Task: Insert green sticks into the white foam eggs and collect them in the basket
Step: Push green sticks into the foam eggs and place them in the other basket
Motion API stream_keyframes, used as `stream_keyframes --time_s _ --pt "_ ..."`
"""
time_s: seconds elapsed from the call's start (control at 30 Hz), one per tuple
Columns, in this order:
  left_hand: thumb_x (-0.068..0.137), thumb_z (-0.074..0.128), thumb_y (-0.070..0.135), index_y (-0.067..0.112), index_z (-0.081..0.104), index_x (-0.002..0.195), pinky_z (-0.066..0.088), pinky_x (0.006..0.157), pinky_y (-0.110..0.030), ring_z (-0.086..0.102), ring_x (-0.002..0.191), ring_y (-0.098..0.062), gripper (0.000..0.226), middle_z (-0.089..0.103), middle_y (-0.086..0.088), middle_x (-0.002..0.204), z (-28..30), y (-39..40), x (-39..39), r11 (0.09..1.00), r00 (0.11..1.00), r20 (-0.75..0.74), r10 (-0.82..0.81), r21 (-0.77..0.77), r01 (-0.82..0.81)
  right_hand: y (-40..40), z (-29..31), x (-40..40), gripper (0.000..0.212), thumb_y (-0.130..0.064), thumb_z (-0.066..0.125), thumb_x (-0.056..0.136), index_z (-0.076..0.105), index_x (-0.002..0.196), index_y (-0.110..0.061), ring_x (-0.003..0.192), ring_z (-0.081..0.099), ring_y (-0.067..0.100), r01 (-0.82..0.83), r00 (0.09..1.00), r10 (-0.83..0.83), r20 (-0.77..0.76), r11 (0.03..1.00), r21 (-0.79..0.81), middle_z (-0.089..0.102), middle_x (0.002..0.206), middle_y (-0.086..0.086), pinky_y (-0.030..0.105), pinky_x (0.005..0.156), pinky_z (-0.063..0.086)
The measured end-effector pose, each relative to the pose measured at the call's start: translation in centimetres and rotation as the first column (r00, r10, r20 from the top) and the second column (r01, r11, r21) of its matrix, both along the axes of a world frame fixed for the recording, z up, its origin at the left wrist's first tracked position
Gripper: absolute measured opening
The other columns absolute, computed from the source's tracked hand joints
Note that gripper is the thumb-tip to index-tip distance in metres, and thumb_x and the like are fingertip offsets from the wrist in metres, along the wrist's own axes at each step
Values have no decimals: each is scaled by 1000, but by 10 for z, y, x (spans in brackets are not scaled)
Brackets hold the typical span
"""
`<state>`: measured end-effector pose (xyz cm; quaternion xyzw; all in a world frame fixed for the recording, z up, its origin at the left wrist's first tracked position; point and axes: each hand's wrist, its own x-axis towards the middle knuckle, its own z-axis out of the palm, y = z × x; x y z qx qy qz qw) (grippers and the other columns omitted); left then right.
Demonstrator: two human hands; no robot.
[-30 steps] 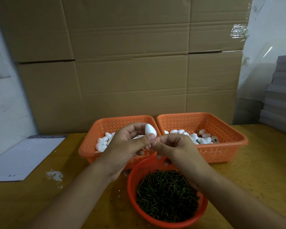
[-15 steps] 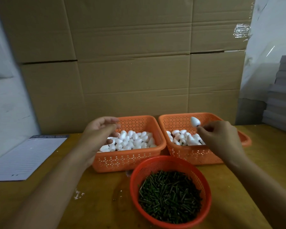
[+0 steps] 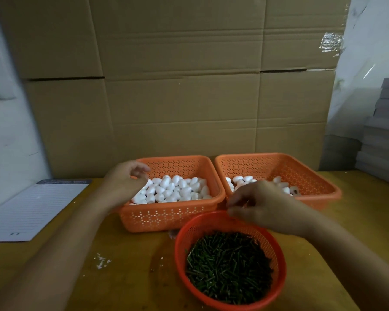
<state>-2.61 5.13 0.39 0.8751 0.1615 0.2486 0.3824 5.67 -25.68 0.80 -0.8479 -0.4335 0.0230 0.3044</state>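
Foam eggs [image 3: 173, 189]: featherlight, dentable; pinch at widest girth. Green sticks [image 3: 228, 265], 6 o'clock: thin, stiff. Left hand [image 3: 126, 182] fingers loosely curled, holding nothing; right hand [image 3: 263, 207] blurred, cannot tell.

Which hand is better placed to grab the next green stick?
Right. The right hand hangs over the far rim of the round red basket of green sticks; the left hand is over the foam eggs.

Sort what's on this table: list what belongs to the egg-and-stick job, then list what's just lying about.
Job:
left basket of plain foam eggs
right basket, collecting eggs
round basket of green sticks
left hand over the plain eggs
right hand above the sticks

Lying about:
lined notepad
white crumbs
cardboard boxes
grey stack
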Motion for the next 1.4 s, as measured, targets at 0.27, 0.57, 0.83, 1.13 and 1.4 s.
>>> stream_keyframes --time_s 0.27,0.57,0.83,1.13,1.4 --pt "92 65 13 23 65 124 48 96 -31 58 115 -15 33 61 4 128 -2 1 27 945 915 -400 -39 282 164 11 -8 -26 53 -50 75 82 57 132 -42 106 58 -1 -270 962 246 -116 812 -518 62 120 -17 29 93 51" --pt "95 62 14 16 66 127 45 77 -20 59 112 -17 32 59 7 133 -9 3 52 830 755 -653 50 448 333 10 -6 -27 56 -49 74 83 53 135 -42 116 54 9 -282 959 249 -137 774 -567 54 130 -11 31 93 49" --pt "94 65 17 24 60 104 45 82 -27 59 99 -16 14 58 7 109 -16 14 64 825 712 -702 24 416 383 9 -7 -27 60 -49 74 83 50 138 -41 118 51 10 -291 957 247 -155 765 -574 50 131 -13 33 94 48" --pt "87 69 32 30 62 100 41 67 -23 59 89 -8 15 58 17 95 -18 18 60 877 862 -506 -14 408 254 10 -12 -23 60 -47 73 84 50 139 -40 112 49 6 -281 959 242 -145 782 -556 44 110 -24 22 78 40" --pt "73 67 54 43 66 97 56 77 -25 68 95 4 26 71 24 98 0 -24 28 938 957 36 -289 212 275 12 -18 -22 58 -48 71 86 51 138 -37 103 47 5 -270 962 251 -112 787 -555 46 114 -17 24 76 39"
